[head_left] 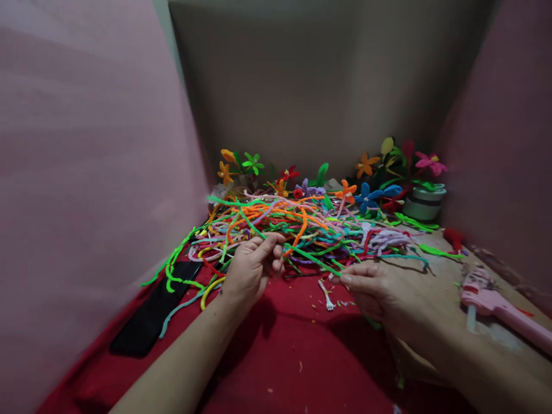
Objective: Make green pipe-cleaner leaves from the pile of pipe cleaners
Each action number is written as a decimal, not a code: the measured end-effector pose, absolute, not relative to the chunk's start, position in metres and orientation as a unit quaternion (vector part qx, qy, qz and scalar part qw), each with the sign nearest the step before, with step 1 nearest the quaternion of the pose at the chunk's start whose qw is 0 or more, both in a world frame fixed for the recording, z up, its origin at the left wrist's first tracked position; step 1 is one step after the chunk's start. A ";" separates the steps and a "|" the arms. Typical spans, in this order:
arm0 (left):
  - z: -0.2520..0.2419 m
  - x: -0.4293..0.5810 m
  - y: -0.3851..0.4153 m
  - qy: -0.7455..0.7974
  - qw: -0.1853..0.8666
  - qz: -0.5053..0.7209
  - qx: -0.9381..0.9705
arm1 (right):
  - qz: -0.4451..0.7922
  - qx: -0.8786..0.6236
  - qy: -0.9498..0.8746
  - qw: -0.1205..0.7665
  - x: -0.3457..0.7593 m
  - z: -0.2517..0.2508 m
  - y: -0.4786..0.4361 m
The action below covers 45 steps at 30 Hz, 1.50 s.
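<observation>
A long, bright green, fuzzy stem (313, 260) is held in the middle of the frame, above the front edge of the pile; it is pulled nearly straight between two bare hands, and it is tilted down to the right; it is pinched by the thumb and fingers of the left hand (256, 261), and it is pinched between the thumb and finger of the right hand (371, 284). Behind the hands, a big messy pile of fuzzy stems in many colours (276, 217) is seen; below them, a red cloth (276, 356) is spread, and a short, white, fuzzy piece (326, 296) is seen near the right hand. At the lower left, a flat, black, phone-like slab (138, 328) is partly covered by stems; at the right, a pink plastic glue gun (495, 307) is seen; at the upper right, fuzzy flowers are stood by a pale green, round pot with a dark band (425, 208).
</observation>
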<state>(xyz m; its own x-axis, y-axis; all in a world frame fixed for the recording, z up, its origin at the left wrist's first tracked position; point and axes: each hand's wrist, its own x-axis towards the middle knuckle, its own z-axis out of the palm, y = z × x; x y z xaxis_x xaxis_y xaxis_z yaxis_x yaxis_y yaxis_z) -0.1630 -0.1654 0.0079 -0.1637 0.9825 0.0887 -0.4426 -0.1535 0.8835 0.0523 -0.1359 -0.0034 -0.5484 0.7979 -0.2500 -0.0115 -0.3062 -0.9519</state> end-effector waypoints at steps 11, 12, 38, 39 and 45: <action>-0.005 -0.136 -0.164 0.379 0.631 0.644 0.209 | 0.783 -0.247 -0.268 0.504 0.060 -0.005 -0.120; -0.006 -0.133 -0.165 0.373 0.635 0.644 0.208 | 0.805 -0.231 -0.245 0.489 0.059 -0.008 -0.121; 0.000 -0.117 -0.186 0.464 0.378 0.645 0.475 | 0.831 -0.187 -0.341 0.398 0.044 -0.023 -0.145; -0.002 -0.116 -0.187 0.474 0.352 0.626 0.509 | 0.818 -0.184 -0.359 0.411 0.043 -0.023 -0.147; -0.013 -0.109 -0.190 0.486 0.344 0.543 0.593 | 0.799 -0.206 -0.347 0.445 0.041 -0.027 -0.144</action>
